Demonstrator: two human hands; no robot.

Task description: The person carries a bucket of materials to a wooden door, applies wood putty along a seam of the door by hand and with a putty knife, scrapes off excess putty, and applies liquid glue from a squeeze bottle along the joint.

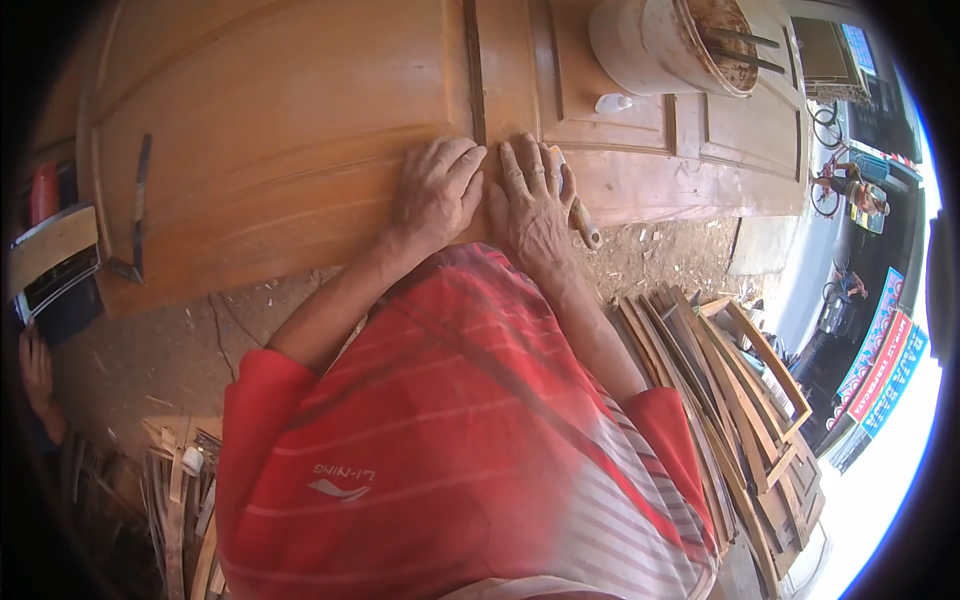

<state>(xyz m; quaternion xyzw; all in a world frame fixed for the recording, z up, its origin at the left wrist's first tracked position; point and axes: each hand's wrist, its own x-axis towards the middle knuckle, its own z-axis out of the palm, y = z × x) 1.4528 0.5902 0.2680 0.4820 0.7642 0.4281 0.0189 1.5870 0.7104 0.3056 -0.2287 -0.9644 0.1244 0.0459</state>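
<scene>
A brown panelled wooden door (330, 190) lies flat before me. Near its front edge my left hand (438, 192) rests on the wood, fingers bent and pressed together; whatever they may hold is hidden. Just right of it, my right hand (533, 205) lies on the door with its fingers spread. A putty knife (583, 222) with a worn wooden handle is beside and partly under my right hand, its handle end sticking out past the door's edge. A dark groove (474, 70) runs away from me between the panels.
A stained white bucket (640, 50) holding tools stands on the door at the back right. A metal square (141, 215) lies at the left. Wood scraps (715, 400) are piled at the lower right. Another person's hand (36, 370) shows at the far left.
</scene>
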